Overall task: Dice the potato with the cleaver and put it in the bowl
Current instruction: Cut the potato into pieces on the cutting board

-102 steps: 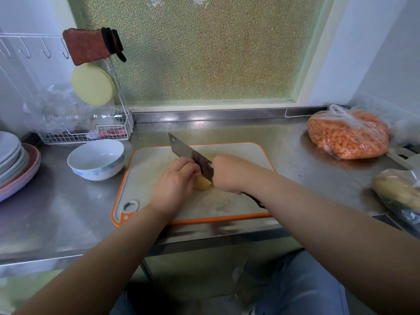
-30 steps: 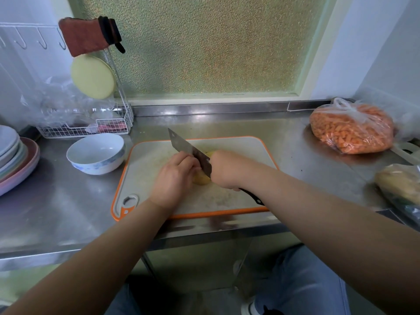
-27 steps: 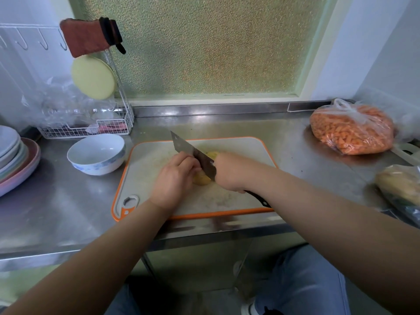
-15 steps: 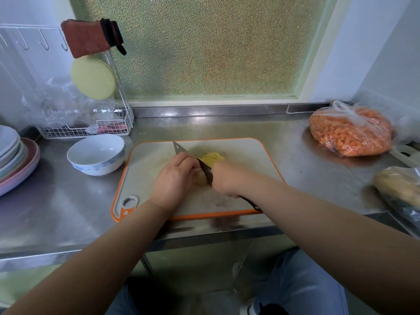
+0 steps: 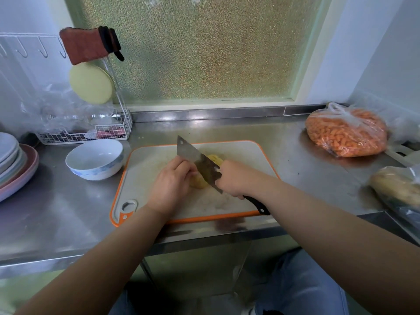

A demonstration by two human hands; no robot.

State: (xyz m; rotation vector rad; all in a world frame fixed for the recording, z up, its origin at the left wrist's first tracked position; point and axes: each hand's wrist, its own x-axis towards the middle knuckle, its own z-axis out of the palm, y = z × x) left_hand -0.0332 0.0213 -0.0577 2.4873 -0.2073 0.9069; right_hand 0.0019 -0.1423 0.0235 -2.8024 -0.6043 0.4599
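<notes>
Head view: slicing the potato near the middle of the board, itself lying along the bench's front edge. Right hand clamping fingers round the cleaver where blade meets handle, black handle end sticking out toward the board's front right corner, blade raised and tilted over the potato. Left hand curling fingers down over the uncut piece, knuckles just beside the blade's flat. Cut pieces lying behind the blade, toward the board's far edge. Bowl standing off the board's left edge, apparently holding nothing yet. Judging the step: still cutting, dicing unfinished, transfer not begun. Next move calling for bringing the blade straight down close to the knuckles, keeping fingertips tucked back.
</notes>
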